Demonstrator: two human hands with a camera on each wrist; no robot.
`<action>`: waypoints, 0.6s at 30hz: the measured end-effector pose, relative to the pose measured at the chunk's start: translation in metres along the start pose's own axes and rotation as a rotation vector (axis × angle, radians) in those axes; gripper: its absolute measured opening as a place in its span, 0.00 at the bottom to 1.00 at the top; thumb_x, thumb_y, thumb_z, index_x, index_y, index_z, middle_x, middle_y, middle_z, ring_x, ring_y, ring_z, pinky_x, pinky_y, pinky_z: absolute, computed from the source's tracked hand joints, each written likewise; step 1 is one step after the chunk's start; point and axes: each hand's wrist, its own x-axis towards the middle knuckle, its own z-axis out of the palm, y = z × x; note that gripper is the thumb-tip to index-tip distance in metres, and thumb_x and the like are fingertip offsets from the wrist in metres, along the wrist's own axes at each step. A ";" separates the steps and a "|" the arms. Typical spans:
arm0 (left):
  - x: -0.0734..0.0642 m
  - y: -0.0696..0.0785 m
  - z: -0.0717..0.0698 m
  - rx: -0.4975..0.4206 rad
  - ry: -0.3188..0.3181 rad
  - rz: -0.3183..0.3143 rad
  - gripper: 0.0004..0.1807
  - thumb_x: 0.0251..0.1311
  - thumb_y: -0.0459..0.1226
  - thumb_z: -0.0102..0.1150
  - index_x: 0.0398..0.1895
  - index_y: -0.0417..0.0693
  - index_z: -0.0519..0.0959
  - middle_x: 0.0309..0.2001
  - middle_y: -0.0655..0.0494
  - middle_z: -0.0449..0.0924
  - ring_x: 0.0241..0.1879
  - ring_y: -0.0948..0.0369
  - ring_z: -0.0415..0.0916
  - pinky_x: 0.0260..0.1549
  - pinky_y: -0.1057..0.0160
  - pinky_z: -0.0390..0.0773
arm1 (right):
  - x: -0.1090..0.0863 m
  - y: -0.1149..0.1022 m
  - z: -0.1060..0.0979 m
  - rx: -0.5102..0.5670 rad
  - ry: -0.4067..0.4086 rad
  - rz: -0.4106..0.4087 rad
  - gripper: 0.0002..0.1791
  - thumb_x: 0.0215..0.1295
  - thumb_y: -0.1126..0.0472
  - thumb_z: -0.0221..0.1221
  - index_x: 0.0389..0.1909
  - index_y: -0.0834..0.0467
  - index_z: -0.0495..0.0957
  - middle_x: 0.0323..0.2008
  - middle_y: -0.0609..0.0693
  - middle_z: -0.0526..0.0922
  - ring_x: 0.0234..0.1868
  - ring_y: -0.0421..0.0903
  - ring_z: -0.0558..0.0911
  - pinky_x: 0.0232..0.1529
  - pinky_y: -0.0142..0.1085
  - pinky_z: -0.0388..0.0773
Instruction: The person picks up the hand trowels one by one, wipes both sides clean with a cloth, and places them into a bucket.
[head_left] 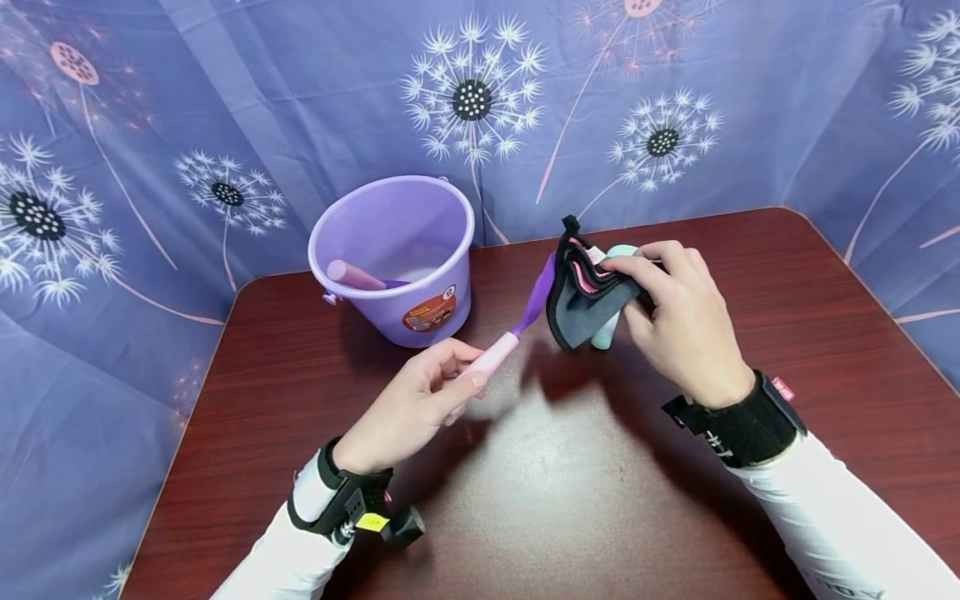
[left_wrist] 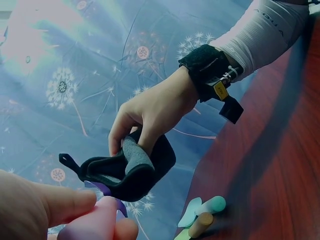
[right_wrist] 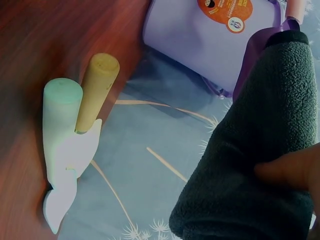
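My left hand point(head_left: 420, 404) grips the pink handle of a small toy shovel point(head_left: 491, 357). Its purple blade points up and away, toward the right. A folded dark grey cloth point(head_left: 588, 312) with black edging, a hanging loop and pink inside is pinched in my right hand point(head_left: 686, 325). The cloth's left edge lies right at the blade and overlaps part of it in the left wrist view. From the right wrist, the fuzzy cloth point(right_wrist: 260, 140) covers much of the blade point(right_wrist: 250, 55), and one finger presses into the fabric.
A purple bucket point(head_left: 442, 287) with an orange label stands at the back left, holding another pink-handled purple tool point(head_left: 356, 275). Beyond the cloth lie a mint-handled toy tool point(right_wrist: 62, 125) and a yellow-handled one point(right_wrist: 97, 90). Patterned blue fabric point(head_left: 300, 100) hangs behind the table.
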 end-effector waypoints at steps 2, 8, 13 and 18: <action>0.000 0.000 0.000 -0.016 -0.007 -0.004 0.11 0.71 0.40 0.56 0.53 0.49 0.75 0.32 0.41 0.70 0.22 0.59 0.63 0.20 0.67 0.61 | -0.001 0.000 0.001 0.006 -0.019 0.018 0.23 0.55 0.71 0.56 0.52 0.53 0.84 0.46 0.55 0.76 0.44 0.56 0.70 0.43 0.47 0.66; 0.000 0.001 0.001 -0.062 -0.019 -0.014 0.11 0.73 0.39 0.54 0.53 0.44 0.74 0.32 0.43 0.71 0.22 0.60 0.63 0.20 0.67 0.61 | -0.003 -0.002 0.003 0.002 -0.077 0.020 0.24 0.57 0.69 0.53 0.54 0.54 0.82 0.45 0.53 0.75 0.44 0.52 0.71 0.41 0.44 0.66; 0.000 0.002 0.001 -0.105 -0.036 -0.026 0.12 0.74 0.38 0.51 0.54 0.41 0.73 0.35 0.44 0.75 0.22 0.60 0.62 0.18 0.67 0.58 | -0.005 -0.004 0.006 0.016 -0.110 -0.023 0.22 0.57 0.69 0.53 0.53 0.56 0.82 0.46 0.52 0.75 0.43 0.52 0.71 0.42 0.43 0.66; 0.000 0.003 0.001 -0.119 -0.037 -0.034 0.13 0.75 0.38 0.50 0.55 0.39 0.72 0.36 0.43 0.75 0.22 0.61 0.62 0.18 0.67 0.58 | -0.004 -0.007 0.008 0.036 -0.114 -0.098 0.23 0.53 0.70 0.54 0.52 0.56 0.83 0.45 0.53 0.75 0.42 0.53 0.70 0.42 0.43 0.66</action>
